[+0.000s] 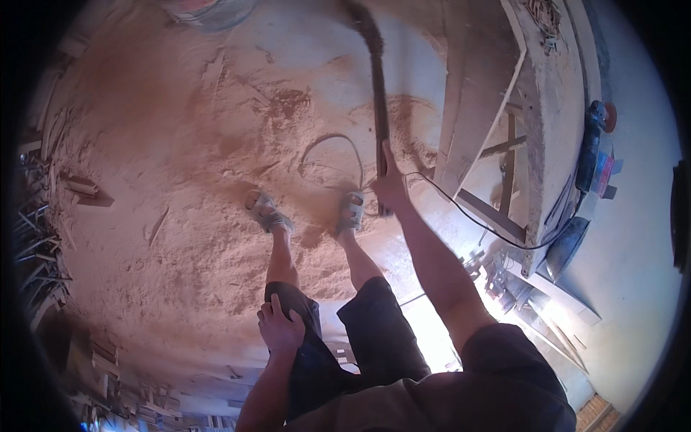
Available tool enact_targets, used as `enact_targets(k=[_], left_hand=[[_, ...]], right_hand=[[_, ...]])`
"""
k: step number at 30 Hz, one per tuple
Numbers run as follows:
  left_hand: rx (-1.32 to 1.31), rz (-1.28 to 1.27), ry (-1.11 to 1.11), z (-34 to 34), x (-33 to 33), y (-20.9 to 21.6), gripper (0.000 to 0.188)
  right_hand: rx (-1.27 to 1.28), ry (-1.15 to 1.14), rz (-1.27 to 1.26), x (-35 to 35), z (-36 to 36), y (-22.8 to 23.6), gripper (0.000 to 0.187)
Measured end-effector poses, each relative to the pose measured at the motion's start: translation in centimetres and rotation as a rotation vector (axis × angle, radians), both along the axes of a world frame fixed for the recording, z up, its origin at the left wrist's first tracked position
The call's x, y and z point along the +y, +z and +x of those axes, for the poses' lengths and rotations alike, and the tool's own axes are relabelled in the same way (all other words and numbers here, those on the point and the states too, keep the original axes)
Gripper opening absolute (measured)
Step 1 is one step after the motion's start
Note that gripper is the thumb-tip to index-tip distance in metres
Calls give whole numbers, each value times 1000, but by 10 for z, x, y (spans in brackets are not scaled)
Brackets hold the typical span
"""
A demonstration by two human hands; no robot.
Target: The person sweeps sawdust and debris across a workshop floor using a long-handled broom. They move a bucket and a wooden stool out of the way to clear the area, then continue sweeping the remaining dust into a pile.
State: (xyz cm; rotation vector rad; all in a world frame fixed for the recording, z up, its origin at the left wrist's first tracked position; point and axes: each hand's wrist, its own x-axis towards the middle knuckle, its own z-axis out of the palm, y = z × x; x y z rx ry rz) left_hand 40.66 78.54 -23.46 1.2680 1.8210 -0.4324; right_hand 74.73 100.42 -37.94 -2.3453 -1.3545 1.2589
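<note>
My right hand point(390, 186) is wrapped round the lower end of a long, dark broom point(379, 90). The broom stretches away over the floor, and its far end curves left and is smeared by motion. On my left thigh, just above the knee, rests my left hand point(281, 327), its fingers spread over the dark shorts and holding nothing. Reddish-brown sawdust point(194, 237) covers much of the floor around my sandalled feet. Ahead of the broom the dust is thinner and a paler patch of floor point(324, 57) shows.
A thin black cable point(327, 137) loops near my right foot and runs right, under the wooden workbench point(529, 144). An angle grinder point(594, 140) lies by the bench's right side. Scrap wood point(83, 187) and metal pieces point(36, 237) line the left. A round container point(212, 14) stands at the far edge.
</note>
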Motion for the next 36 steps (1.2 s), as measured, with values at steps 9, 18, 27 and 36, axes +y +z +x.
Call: enact_targets(k=[9, 18, 27, 36], left_hand=[[-41, 39, -41, 6, -29, -11, 61], [3, 65, -79, 22, -33, -10, 61], [16, 99, -64, 13, -18, 6, 60], [35, 212, -9, 10, -28, 12, 59]], right_hand=[[122, -866, -297, -71, 53, -15, 104], [210, 6, -588, -222, -105, 116, 109], [152, -184, -84, -111, -12, 76, 96], [221, 378, -383, -109, -170, 97, 74]])
